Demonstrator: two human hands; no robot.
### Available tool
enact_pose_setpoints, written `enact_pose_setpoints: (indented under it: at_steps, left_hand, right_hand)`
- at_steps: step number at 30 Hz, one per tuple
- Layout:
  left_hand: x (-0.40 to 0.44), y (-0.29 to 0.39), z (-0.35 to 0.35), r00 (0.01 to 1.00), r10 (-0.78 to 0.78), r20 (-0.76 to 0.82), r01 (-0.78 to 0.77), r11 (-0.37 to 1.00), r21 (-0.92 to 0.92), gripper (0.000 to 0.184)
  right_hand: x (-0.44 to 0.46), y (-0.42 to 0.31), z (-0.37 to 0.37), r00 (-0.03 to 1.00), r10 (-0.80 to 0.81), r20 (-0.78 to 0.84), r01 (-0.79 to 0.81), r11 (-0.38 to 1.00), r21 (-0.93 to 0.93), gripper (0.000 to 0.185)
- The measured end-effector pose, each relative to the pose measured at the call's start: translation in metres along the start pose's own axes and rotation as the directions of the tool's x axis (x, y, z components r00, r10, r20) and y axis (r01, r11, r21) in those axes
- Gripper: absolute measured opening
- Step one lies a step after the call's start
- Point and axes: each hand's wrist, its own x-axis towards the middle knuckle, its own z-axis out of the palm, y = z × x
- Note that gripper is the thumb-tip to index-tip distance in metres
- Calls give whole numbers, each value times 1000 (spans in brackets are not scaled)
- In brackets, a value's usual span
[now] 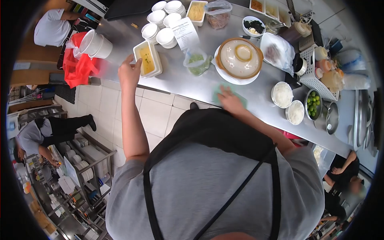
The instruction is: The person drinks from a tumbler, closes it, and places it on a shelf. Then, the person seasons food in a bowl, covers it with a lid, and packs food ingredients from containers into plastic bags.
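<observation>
My left hand (129, 76) is at the left side of a white rectangular container (159, 69), thumb and fingers closed on its near-left edge. Yellow food with green bits (147, 60) shows inside the container. Close to the counter's front edge, my right hand (231, 100) presses on a green cloth (241, 97) and holds it against the metal. Just beyond that hand, a lidded clay pot (236, 60) rests on a white plate (221, 73). Between my hands lies a clear bag of green pieces (197, 64).
Stacked white bowls (166, 37) and a printed receipt (185, 33) lie farther back. White tubs (100, 47) stand by a red bag (78, 70). Rice bowls (282, 95), a bowl of limes (313, 105) and a bottle basket (314, 78) are rightward. Co-workers (50, 132) stand nearby.
</observation>
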Motion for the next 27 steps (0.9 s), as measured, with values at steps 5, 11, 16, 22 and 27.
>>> enact_pose_setpoints:
  at_steps: [5,11,16,22,27]
  left_hand:
    - [-29,36,12,987,156,46,-149,981,-124,35]
    - [-35,58,26,961,224,161,-203,970,-137,32]
    - [-28,41,86,892,305,335,-238,945,-227,29]
    - [-6,25,159,871,-130,474,348,843,-410,27]
    - [4,40,161,888,84,452,94,929,-359,24]
  right_hand:
    - [78,-62,22,919,-393,-26,391,919,-51,26]
    - [101,-91,-25,892,-451,-10,368,715,595,29]
    - [80,-46,-89,916,-287,279,197,931,308,26]
    - [-16,37,-127,992,33,124,-54,985,166,12]
    - [-25,18,-137,974,225,-36,-220,968,117,21]
